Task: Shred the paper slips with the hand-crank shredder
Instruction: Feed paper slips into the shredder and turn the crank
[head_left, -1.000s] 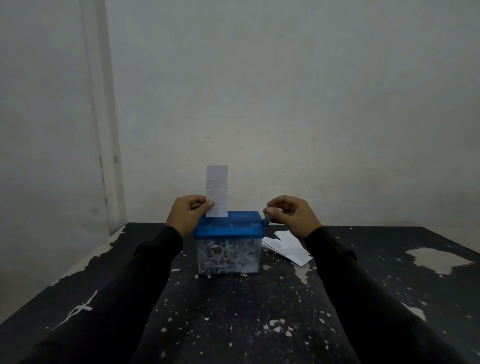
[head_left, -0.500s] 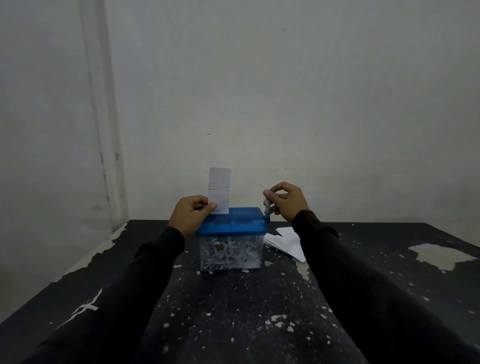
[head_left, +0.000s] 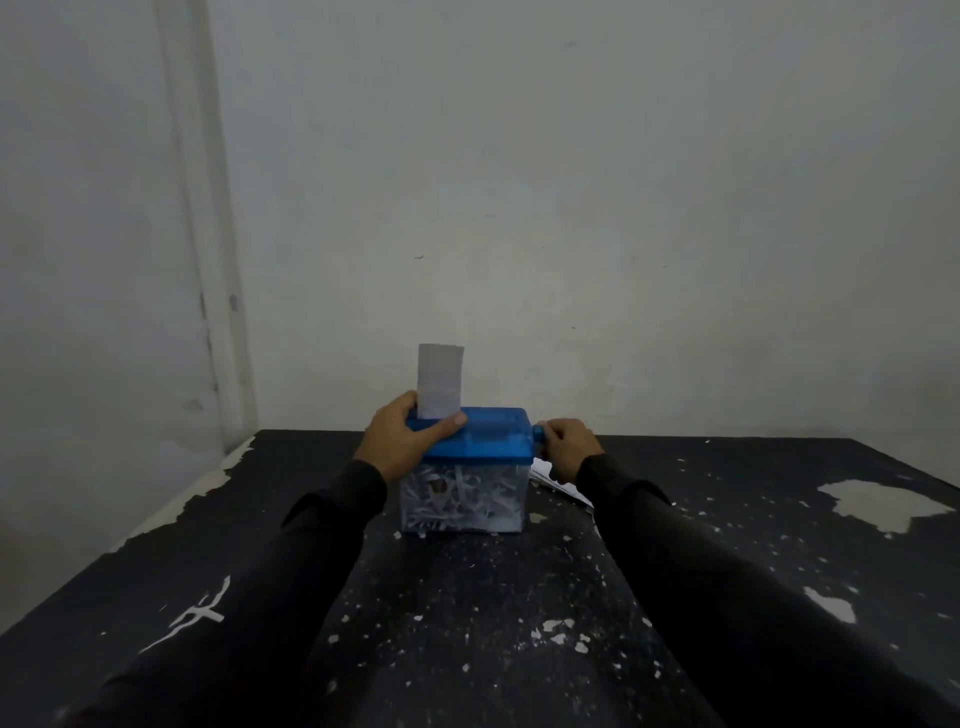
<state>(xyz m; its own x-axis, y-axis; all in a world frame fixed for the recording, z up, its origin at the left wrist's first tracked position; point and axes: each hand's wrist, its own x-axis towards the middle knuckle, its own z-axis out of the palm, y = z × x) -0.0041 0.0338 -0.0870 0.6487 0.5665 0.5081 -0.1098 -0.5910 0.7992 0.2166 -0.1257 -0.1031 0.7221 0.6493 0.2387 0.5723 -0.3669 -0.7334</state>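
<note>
A small shredder (head_left: 483, 441) with a blue lid and a clear bin full of white shreds stands on the black table (head_left: 467, 597). A white paper slip (head_left: 440, 379) stands upright in the lid's slot. My left hand (head_left: 402, 441) grips the lid's left end, thumb across the top beside the slip. My right hand (head_left: 569, 447) grips the blue crank handle (head_left: 538, 432) on the shredder's right side. A few more white slips (head_left: 558, 480) lie on the table behind my right wrist, partly hidden.
The table's black paint is chipped, with pale patches at the right (head_left: 878, 504) and along the left edge. Small white scraps are scattered in front of the shredder. A plain wall stands close behind the table.
My right hand has swung the crank handle down from above the lid to its side. My left hand has shifted from pinching the slip to holding the lid. The slip sits lower.
</note>
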